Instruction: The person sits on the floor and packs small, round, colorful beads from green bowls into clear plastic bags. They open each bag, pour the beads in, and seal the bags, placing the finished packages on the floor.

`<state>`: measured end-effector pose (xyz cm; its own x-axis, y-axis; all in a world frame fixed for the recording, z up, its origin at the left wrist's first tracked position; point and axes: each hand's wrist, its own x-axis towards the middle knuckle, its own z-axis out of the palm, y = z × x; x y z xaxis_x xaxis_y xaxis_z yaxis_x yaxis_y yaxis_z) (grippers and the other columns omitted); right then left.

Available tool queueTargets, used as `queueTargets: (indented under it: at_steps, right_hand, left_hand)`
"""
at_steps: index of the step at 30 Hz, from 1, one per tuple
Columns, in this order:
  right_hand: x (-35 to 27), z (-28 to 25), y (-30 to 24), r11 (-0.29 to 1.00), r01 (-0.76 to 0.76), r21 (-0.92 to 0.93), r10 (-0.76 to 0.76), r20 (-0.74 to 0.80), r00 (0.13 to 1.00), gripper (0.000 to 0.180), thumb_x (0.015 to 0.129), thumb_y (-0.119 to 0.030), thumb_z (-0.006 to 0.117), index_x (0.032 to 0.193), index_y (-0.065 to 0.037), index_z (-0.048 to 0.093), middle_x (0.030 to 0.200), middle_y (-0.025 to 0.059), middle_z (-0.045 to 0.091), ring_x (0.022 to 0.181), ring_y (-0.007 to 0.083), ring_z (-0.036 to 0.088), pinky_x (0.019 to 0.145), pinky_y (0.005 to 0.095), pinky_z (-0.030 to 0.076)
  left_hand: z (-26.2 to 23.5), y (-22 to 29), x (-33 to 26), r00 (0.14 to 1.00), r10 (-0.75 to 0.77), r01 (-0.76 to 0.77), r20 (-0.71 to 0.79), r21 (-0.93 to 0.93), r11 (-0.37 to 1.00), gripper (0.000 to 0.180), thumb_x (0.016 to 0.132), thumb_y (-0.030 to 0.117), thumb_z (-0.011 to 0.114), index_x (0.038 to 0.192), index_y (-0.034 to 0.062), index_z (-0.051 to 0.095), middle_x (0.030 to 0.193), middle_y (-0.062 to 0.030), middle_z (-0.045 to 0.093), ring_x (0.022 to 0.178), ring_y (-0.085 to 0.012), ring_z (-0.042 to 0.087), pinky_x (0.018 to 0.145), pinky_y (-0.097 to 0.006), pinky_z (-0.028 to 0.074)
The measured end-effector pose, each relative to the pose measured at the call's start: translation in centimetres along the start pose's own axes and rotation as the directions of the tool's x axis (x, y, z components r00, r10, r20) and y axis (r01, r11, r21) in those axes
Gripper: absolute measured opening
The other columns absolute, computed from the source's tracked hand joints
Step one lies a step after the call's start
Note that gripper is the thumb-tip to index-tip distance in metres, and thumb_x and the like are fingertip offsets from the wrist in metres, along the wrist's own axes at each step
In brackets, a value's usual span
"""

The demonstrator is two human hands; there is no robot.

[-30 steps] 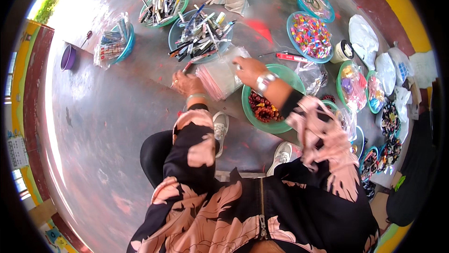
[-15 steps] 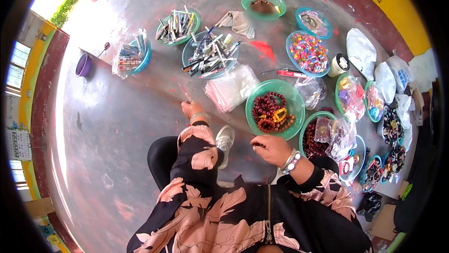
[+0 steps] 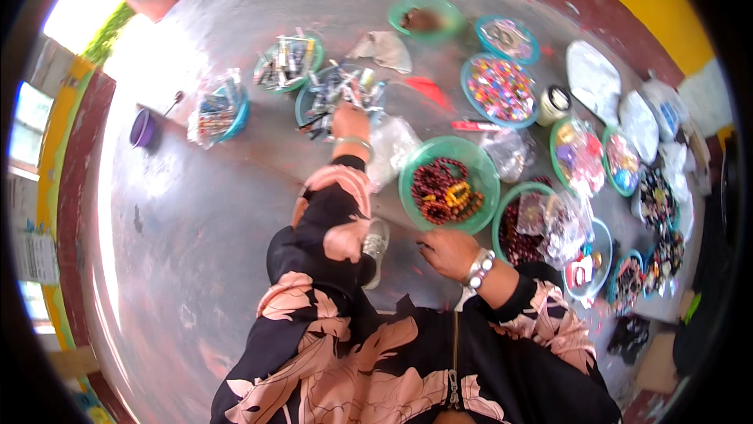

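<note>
My left hand (image 3: 351,123) reaches forward over the near rim of a blue bowl (image 3: 303,112) full of thin sticks and pens. Only its back shows, with a bangle at the wrist, so its fingers are hidden. A clear plastic bag (image 3: 394,144) lies on the floor just right of that wrist. My right hand (image 3: 447,251) hangs low by my lap with the fingers curled and nothing visible in it. It is just below a green bowl (image 3: 409,181) of dark red and yellow bracelets.
Several bowls of coloured beads and trinkets, among them a blue bowl of mixed beads (image 3: 500,88), arc along the right side. A green bowl of sticks (image 3: 286,63), a bagged blue bowl (image 3: 218,109) and a purple cup (image 3: 142,127) stand at the left. My shoe (image 3: 376,240) rests on the grey floor.
My left hand has gone forward from beside the plastic bag into the blue bowl of sticks. My right hand came back from the bag to my lap and has stayed there.
</note>
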<state>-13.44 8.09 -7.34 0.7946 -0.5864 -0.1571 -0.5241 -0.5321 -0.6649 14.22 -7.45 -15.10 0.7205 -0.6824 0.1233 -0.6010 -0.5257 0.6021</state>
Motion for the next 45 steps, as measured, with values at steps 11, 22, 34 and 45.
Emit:
queueTargets:
  at_steps: [11,22,34,45]
  right_hand:
    - [1.4,-3.2,5.6,0.993,-0.115,-0.018,0.109,-0.195,0.975,0.018,0.075,-0.021,0.051,0.078,-0.008,0.062,0.076,0.0161,0.061,0.073,0.0356,0.059,0.065,0.0458,0.046]
    - [0.7,-9.8,30.2,0.595,-0.78,0.191,0.793,-0.293,0.533,0.019,0.08,-0.015,0.051,0.074,-0.002,0.063,0.069,0.0075,0.064,0.055,0.0145,0.061,0.045,0.028,0.046]
    - [4.3,-7.2,37.8,0.339,-0.9,-0.273,0.925,-0.078,0.372,0.028,0.079,-0.028,0.056,0.09,-0.005,0.067,0.096,0.011,0.064,0.09,0.0247,0.061,0.076,0.036,0.049]
    - [5.0,-8.9,33.9,0.237,-0.8,0.551,0.969,-0.075,0.235,0.041,0.075,-0.037,0.056,0.095,-0.002,0.064,0.096,0.0159,0.064,0.086,0.0283,0.062,0.072,0.0365,0.05]
  left_hand:
    - [-3.5,3.7,-0.5,0.999,0.045,-0.045,-0.005,0.038,0.998,0.038,0.08,0.036,0.051,0.081,0.0016,0.066,0.083,-0.0194,0.064,0.079,-0.0348,0.061,0.07,-0.041,0.046]
    - [-9.1,12.4,-12.3,0.932,0.281,0.018,0.229,-0.803,0.595,0.028,0.082,0.022,0.059,0.072,-0.0036,0.062,0.056,0.0023,0.048,0.054,-0.0041,0.037,0.049,-0.022,0.03]
    - [-8.7,14.7,-11.9,0.842,0.431,0.015,0.325,-0.812,0.583,0.028,0.084,0.02,0.057,0.074,-0.0063,0.061,0.061,-0.0027,0.056,0.058,-0.0044,0.043,0.051,-0.022,0.036]
    - [-9.7,13.8,-11.6,0.846,0.423,-0.003,0.325,-0.79,0.613,0.029,0.083,0.021,0.058,0.074,-0.0067,0.06,0.064,-0.0058,0.06,0.059,-0.0058,0.047,0.053,-0.023,0.038]
